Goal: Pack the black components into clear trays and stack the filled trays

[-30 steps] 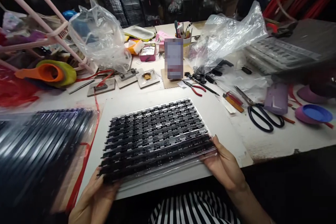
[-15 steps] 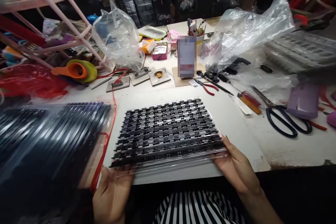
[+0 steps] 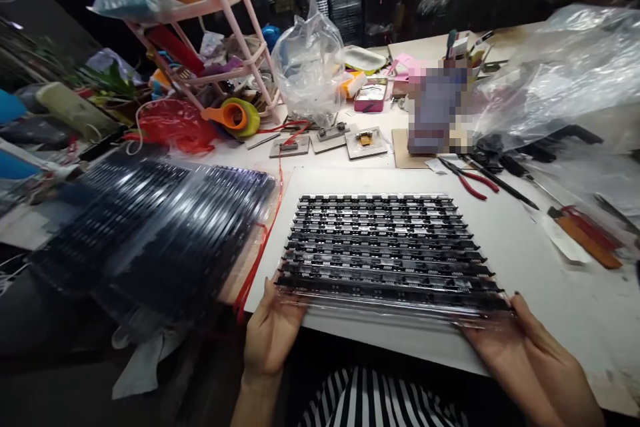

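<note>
- Broadly, the pale bench (image 3: pixel 245 159) fills the view, a white board (image 3: pixel 540 280) on it.
- Left of the board, glossy dark trays (image 3: pixel 175 220) overlap.
- Over the board's front part is a clear tray (image 3: pixel 385 247) with rows of black pieces.
- Right hand (image 3: pixel 535 360): grip closed on the clear tray's near right corner.
- Left hand (image 3: pixel 273 333): grip closed on its near left corner.
- Red-handled pliers (image 3: pixel 470 183) lie beyond, rightward.

Lettering check: no text, label, brand, number or sign that I can read. The upright screen (image 3: pixel 434 110), beyond my fingers (image 3: pixel 270 299) on the far side of the worktop (image 3: pixel 325 180), is pixelated.
</note>
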`<action>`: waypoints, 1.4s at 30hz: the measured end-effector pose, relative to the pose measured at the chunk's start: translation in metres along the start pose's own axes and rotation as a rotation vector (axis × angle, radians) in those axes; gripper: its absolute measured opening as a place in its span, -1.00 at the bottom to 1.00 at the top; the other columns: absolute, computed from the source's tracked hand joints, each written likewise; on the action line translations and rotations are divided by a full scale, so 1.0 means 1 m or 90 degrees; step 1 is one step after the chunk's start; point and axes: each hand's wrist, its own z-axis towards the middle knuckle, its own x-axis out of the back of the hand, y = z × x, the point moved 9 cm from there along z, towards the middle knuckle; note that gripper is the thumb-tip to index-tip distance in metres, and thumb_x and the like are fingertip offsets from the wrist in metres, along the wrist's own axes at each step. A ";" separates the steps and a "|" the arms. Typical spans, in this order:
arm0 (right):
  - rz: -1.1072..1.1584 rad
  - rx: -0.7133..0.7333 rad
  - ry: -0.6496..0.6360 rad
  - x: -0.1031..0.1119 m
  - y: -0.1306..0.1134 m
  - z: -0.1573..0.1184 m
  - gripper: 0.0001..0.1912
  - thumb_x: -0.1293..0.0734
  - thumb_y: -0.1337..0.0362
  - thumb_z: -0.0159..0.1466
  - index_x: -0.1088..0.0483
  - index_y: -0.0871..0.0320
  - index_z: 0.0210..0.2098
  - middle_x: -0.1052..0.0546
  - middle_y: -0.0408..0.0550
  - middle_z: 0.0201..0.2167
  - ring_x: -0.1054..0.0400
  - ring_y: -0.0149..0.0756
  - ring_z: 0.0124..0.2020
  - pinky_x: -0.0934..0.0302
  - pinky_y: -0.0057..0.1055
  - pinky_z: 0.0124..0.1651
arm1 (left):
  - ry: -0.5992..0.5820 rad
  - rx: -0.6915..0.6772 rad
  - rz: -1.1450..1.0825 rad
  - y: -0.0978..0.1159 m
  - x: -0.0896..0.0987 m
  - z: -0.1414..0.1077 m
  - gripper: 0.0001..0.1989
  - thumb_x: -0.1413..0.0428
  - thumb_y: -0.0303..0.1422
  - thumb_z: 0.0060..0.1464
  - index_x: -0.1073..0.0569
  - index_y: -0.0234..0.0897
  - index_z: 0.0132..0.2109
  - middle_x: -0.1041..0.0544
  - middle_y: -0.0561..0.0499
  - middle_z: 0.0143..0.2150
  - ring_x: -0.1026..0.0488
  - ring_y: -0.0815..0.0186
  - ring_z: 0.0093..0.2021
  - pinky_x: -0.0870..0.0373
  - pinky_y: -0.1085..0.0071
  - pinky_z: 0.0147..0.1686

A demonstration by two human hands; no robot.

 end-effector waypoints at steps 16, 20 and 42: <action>-0.021 0.009 0.060 0.007 -0.002 0.005 -0.70 -0.18 0.16 0.30 -0.42 -0.14 -0.03 -0.35 -0.12 0.16 -0.25 -0.06 0.15 -0.47 -0.04 -0.22 | 0.026 -0.010 0.012 0.001 0.003 0.001 -0.65 0.12 -0.39 0.26 -0.43 -0.07 0.09 -0.49 0.02 0.08 -0.43 0.23 0.04 -0.33 0.22 0.06; -0.011 0.009 0.070 0.006 -0.002 0.003 -0.70 -0.17 0.17 0.30 -0.43 -0.14 -0.05 -0.37 -0.10 0.15 -0.27 -0.05 0.12 -0.47 -0.03 -0.22 | 0.032 -0.008 0.012 0.002 0.004 0.002 -0.65 0.12 -0.40 0.26 -0.45 -0.07 0.07 -0.50 0.03 0.07 -0.44 0.23 0.04 -0.31 0.20 0.08; -0.099 0.071 0.059 0.010 -0.007 -0.003 -0.66 -0.20 0.17 0.28 -0.38 -0.13 0.03 -0.30 -0.13 0.21 -0.15 -0.06 0.21 -0.31 0.06 0.02 | 0.090 -0.020 0.039 0.004 0.012 0.001 -0.65 0.14 -0.34 0.28 -0.46 -0.14 0.06 -0.53 -0.04 0.03 -0.45 0.22 0.03 -0.35 0.19 0.06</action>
